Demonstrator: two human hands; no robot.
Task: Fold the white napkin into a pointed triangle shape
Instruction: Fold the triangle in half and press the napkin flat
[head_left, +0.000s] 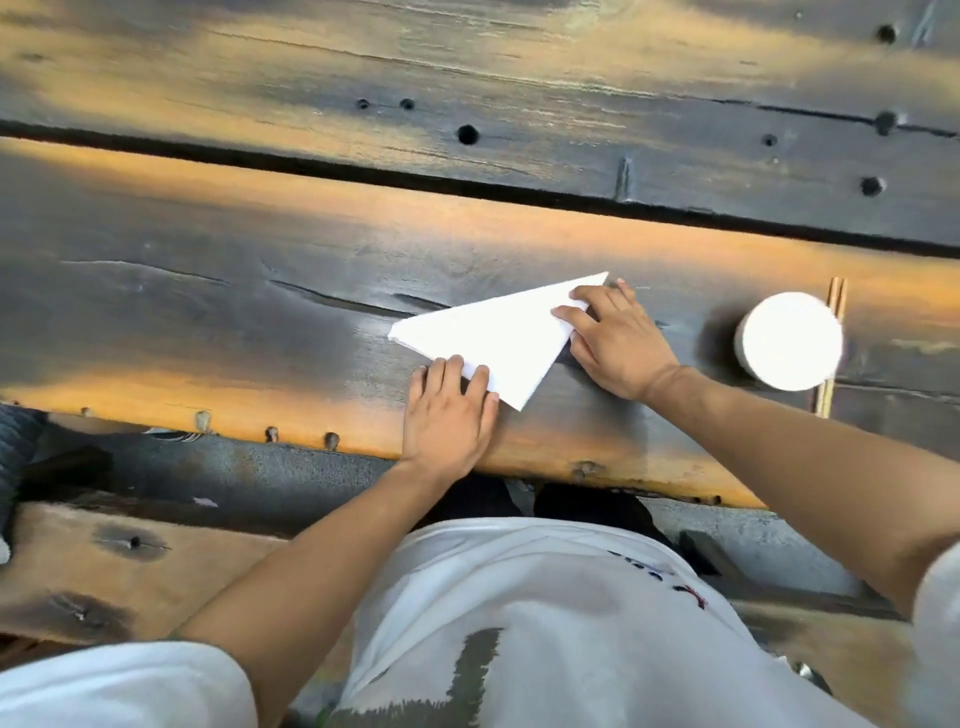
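The white napkin (501, 338) lies flat on the dark wooden table (208, 312) as a triangle, with points at the left, the upper right and the lower middle. My left hand (449, 413) rests palm down with its fingertips pressing the napkin's near edge. My right hand (613, 340) presses the right edge, the index and middle fingers lying on the fold near the upper right point. Neither hand grips or lifts the napkin.
A white round cylinder (789, 340) stands on the table right of my right hand, with a pair of wooden chopsticks (831, 348) lying behind it. The table's front edge (311, 441) runs just below my left hand. A wooden bench (130, 566) sits lower left.
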